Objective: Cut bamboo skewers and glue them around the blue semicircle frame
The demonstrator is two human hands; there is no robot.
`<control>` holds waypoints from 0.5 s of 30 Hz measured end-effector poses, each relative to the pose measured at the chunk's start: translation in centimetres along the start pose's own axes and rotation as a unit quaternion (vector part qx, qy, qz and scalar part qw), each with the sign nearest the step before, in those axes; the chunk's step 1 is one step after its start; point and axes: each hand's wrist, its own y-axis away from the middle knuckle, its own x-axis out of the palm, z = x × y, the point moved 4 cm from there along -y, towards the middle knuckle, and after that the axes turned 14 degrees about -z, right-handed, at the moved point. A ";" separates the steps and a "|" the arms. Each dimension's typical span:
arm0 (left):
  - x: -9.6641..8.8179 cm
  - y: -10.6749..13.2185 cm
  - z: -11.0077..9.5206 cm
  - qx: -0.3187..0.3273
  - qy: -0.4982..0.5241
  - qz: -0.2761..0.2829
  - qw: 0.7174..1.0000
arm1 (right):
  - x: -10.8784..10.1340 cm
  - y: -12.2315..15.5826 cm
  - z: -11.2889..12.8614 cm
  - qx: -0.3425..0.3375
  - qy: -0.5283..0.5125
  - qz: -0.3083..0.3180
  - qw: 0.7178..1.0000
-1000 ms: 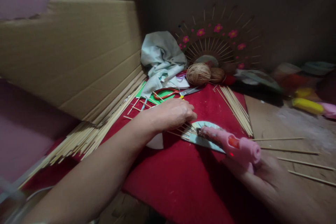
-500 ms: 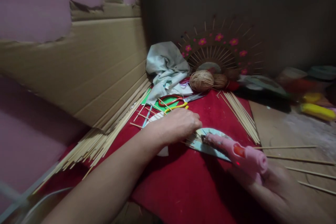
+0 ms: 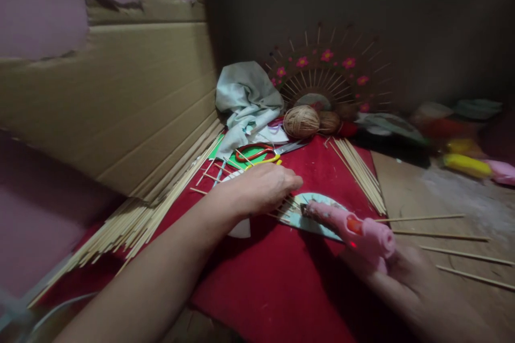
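Note:
My right hand (image 3: 406, 273) is wrapped around the handle of a pink glue gun (image 3: 350, 225) with a small red light lit. Its dark nozzle points left and sits at a pale blue rounded piece (image 3: 322, 230) lying on the red cloth. Thin wooden sticks (image 3: 284, 213) reach onto that piece from the left. Above these sticks, my left hand (image 3: 269, 185) is closed, its fingers pinched on a thin wooden stick, mostly hidden by the hand. Other stick ends (image 3: 199, 191) poke out to the left of it.
Scissors (image 3: 257, 154) with red and yellow handles lie behind my left hand. Bundles of sticks lie left (image 3: 132, 225) and right (image 3: 358, 171). Farther back are grey cloth (image 3: 247, 99), a twine ball (image 3: 301, 121) and a flowered fan (image 3: 325, 56). Cardboard (image 3: 140, 86) stands at left.
The whole view has shifted slightly, so everything sits a little farther left. Both hands keep their holds, and the glue gun nozzle stays at the blue piece.

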 end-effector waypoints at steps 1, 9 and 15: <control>0.0 0.0 0.0 -0.004 0.000 -0.001 1.000 | 0.0 -0.1 0.1 -0.001 0.000 -0.001 1.000; 0.7 -0.5 0.1 -0.002 -0.016 0.021 1.000 | 0.0 -0.1 -0.1 0.003 -0.016 0.002 1.000; 0.8 -0.3 0.2 0.008 -0.002 0.014 1.000 | 0.2 0.1 -0.4 0.021 -0.043 0.013 0.999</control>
